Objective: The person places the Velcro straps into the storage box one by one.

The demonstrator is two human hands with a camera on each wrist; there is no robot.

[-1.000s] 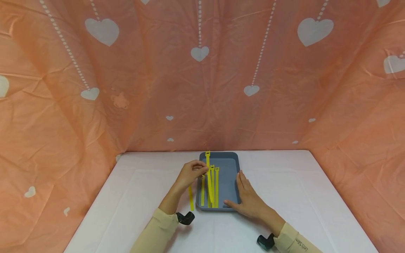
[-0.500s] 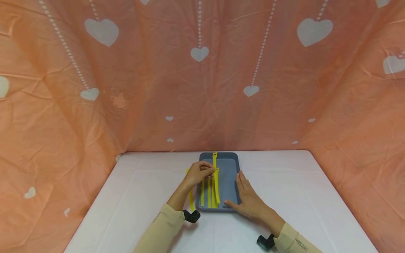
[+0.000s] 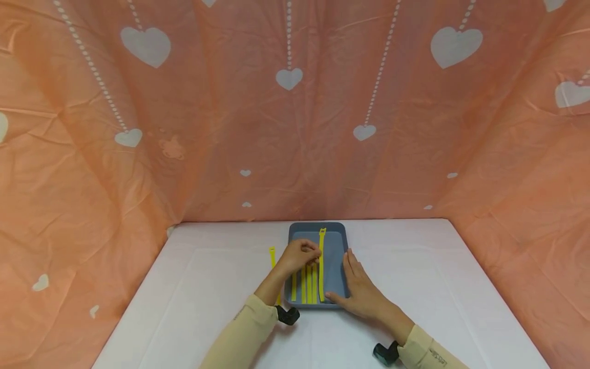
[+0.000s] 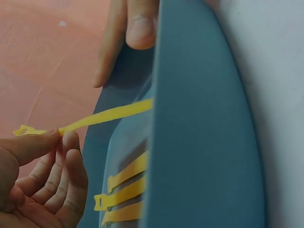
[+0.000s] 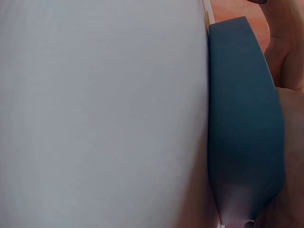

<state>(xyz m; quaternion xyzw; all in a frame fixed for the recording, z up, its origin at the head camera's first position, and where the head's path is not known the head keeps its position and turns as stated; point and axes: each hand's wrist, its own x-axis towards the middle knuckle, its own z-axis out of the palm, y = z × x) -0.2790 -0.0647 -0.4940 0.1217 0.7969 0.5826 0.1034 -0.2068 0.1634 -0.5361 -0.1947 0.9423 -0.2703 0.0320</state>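
Observation:
Between thumb and fingertips my left hand [image 3: 298, 257] pinches a yellow hook-and-loop cable tie [image 3: 321, 284] just below its slotted head. This tie runs lengthwise over the blue-grey tray [image 3: 335, 246]; in the left wrist view its head end is raised and its tail slopes down behind the tray wall. Several matching ties [image 3: 309, 289] lie side by side in the tray's left half, their upper ends hidden by my left hand. My right hand [image 3: 366, 292] rests on the tray's right edge, fingers straight along the side and thumb at the near right corner.
One more yellow tie [image 3: 272, 254] lies on the white tabletop [image 3: 207, 277] left of the tray, partly covered by my left forearm. An orange curtain with white hearts [image 3: 295, 154] closes off the back and sides. Black wrist cameras [image 3: 289, 315] sit on both wrists.
My left hand has moved rightward across the tray with the pinched tie, which now lies straighter and right of the row. The right hand stays in place.

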